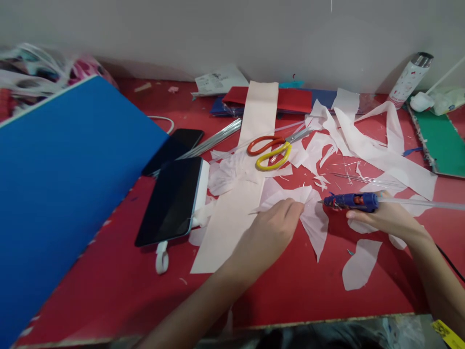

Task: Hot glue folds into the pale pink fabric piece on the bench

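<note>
My left hand (278, 227) is closed in a pinch on a white paper flower piece (315, 225), whose petals spread out around my fingertips. My right hand (387, 218) grips a blue hot glue gun (350, 202), with a long clear glue stick (421, 202) coming out of its back. The gun's nozzle points left, close to the petals; I cannot tell whether it touches them. Under my left forearm lies a long cream paper strip (227, 232). A loose white paper petal (361, 264) rests below my right hand.
Scissors (273, 152) with red and yellow handles lie behind my hands, among white paper scraps (381, 145) and thin wires (366, 180). A tablet (170, 201), a phone (181, 143) and a big blue board (69, 179) are on the left. A patterned bottle (410, 80) stands back right.
</note>
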`<state>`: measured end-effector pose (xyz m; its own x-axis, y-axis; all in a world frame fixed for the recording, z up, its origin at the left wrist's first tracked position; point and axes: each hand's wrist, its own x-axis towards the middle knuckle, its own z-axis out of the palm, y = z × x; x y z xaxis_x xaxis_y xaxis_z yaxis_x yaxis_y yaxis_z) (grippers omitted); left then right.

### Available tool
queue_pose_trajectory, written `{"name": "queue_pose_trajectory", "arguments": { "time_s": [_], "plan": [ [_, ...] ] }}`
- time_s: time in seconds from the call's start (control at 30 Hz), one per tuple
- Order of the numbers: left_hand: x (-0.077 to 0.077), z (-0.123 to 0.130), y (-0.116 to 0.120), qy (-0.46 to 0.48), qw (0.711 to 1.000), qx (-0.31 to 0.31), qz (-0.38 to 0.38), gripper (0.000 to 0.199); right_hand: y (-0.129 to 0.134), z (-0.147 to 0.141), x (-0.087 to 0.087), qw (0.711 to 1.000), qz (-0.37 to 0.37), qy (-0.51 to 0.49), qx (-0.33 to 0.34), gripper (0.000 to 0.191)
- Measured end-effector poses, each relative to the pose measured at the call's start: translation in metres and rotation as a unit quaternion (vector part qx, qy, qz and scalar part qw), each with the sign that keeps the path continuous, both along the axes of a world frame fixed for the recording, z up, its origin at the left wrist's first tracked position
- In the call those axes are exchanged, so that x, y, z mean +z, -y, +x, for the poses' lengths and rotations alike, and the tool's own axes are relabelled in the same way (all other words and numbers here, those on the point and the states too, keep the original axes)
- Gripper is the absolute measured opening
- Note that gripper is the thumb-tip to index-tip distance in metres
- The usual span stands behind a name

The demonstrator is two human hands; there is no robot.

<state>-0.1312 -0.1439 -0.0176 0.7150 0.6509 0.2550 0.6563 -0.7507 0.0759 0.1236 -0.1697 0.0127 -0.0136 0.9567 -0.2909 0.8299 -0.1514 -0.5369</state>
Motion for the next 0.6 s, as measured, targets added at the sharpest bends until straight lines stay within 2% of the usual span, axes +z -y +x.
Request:
{"name": "queue_pose_trajectory", "arguments": {
  "time_s": [0.33,0.6],
  "plan": [
    [-0.0096,0.0077,-0.0058,-0.023,0.999,-0.017,0.018,0.014,0.0007,0.0012,-0.0048,1.0,0.009,0.003,-0.003,0.043],
    [-0.0088,0.0104,-0.0046,-0.076,0.994,-0.028,0.067,0.017,0.0001,0.0002,-0.0036,1.0,-0.007,0.006,0.002,0.045]
  ]
}}
